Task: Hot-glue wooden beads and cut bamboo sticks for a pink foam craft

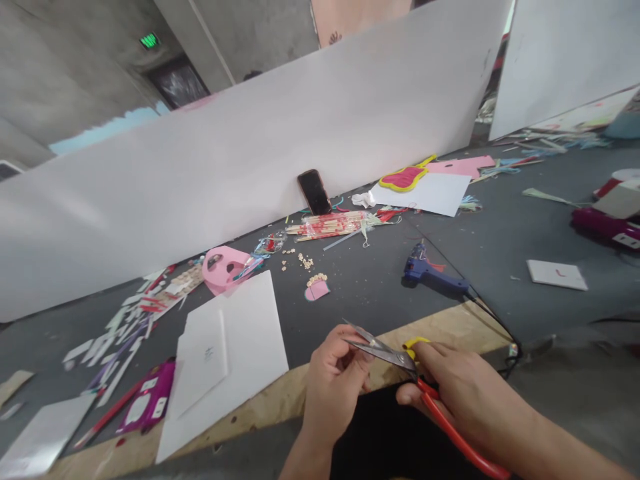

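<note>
My right hand (450, 380) holds scissors (395, 358) with red and yellow handles; their blades are parted and point left. At the blade tips, my left hand (337, 373) has its fingers pinched together, with a tiny pale piece near them that is too small to name. Both hands are over the table's near wooden edge. Just beyond them lies a small pink piece (317, 290) topped with cream beads, and loose beads (305, 261) are scattered behind it.
A blue glue gun (433, 275) with a cable lies to the right. White sheets (255, 333) and a purple package (149, 398) are at left. Behind are packed sticks (327, 226), a phone (314, 191) leaning on a white board (250, 160), and a pink-and-yellow shape (404, 178).
</note>
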The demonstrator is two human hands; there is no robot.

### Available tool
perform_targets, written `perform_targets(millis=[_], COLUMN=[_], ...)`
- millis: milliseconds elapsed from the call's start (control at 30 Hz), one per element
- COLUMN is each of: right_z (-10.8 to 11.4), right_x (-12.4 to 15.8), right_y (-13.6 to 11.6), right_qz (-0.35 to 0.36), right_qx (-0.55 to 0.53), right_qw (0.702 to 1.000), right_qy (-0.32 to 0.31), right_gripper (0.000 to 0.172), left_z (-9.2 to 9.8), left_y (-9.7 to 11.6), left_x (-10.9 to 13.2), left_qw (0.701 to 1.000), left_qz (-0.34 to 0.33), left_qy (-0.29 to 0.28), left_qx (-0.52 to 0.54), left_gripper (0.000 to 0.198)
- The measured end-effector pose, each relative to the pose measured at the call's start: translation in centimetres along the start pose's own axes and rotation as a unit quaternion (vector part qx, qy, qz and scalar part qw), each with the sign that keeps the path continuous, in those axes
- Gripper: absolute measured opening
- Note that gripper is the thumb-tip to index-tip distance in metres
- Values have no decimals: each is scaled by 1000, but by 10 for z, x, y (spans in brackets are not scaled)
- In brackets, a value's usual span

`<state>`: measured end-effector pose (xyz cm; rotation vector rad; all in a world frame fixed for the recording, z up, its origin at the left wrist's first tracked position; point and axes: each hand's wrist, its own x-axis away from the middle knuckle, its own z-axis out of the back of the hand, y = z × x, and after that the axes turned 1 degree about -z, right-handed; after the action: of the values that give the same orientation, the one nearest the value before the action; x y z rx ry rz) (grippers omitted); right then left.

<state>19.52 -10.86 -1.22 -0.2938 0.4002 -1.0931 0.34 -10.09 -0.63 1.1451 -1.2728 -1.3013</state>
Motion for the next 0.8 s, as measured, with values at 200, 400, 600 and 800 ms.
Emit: perform_targets(millis=[200,400,600,800], right_z=[2,5,6,1], right_x=[-3,-3,-2,1], right_y=[-1,0,1,4], right_qz=[-18,11,16,9], right_qx=[32,44,53,40], right_qw=[999,999,998,999], right_qy=[13,21,25,30], right_gripper=[43,43,44,42], left_z=[-3,-5,-8,-9], left_y=[-2,-6,-5,-5], left_x=[1,2,1,0], left_qw=[993,989,993,998], left_qz=[-58,-93,-81,-26], left_qy=[61,95,82,38], left_qx=[-81,-63,-27,44], left_gripper=[12,10,7,9])
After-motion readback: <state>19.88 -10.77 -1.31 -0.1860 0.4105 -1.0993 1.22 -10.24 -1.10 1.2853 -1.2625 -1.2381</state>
